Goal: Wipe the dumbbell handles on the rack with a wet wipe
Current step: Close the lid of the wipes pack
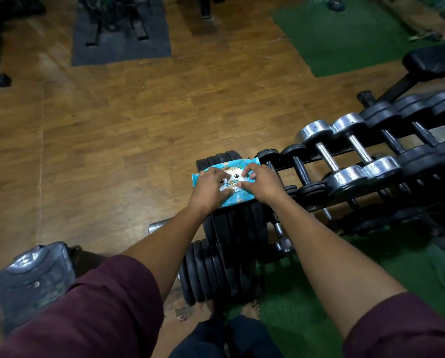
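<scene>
Blue plastic under both hands: wipe pack lying flat on top of the upright stack of black weight plates. Left hand pressing down on the pack's left half, fingers curled over its top; right hand with fingertips bent in at the middle, seemingly pinching at the flap, though whether anything is actually caught between them cannot be told. Probably the opening step, no wipe out yet. Best done by pinning the pack firmly with the left, peeling the flap slowly with the right, drawing one sheet only, then resealing. Just beside the pack to the right, the rack of dumbbells, chrome and black, handles untouched. Wooden floor beyond.
</scene>
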The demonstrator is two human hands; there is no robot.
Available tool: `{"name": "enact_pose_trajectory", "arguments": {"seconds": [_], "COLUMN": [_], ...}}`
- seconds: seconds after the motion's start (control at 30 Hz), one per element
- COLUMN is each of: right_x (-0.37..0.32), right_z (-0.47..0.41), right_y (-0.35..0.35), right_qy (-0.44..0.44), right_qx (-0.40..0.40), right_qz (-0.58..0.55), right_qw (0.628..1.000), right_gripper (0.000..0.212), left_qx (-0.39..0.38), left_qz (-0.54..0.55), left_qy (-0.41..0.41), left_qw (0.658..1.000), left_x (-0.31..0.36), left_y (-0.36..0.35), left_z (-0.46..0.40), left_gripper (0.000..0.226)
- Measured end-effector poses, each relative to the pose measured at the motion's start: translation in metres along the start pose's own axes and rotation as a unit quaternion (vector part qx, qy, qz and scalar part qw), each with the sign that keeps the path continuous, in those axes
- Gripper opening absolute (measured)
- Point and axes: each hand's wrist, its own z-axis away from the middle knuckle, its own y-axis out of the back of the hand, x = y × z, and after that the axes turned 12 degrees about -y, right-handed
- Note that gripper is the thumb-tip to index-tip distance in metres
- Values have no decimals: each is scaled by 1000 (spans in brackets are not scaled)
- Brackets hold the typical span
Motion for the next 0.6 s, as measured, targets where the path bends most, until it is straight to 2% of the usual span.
{"name": "enact_pose_trajectory", "arguments": {"seconds": [0.6], "right_x": [4], "right_z": [5], "right_y": [-13], "right_qy": [23], "right_qx": [74], "right_qz": [36], "right_qw": [996], "right_gripper": [25], "left_qx": [22], "left_qz": [-22], "left_qy": [-8], "left_qw": [999], "left_x": [7], "left_y": [-6], "left_z": [3], "left_gripper": [39]}}
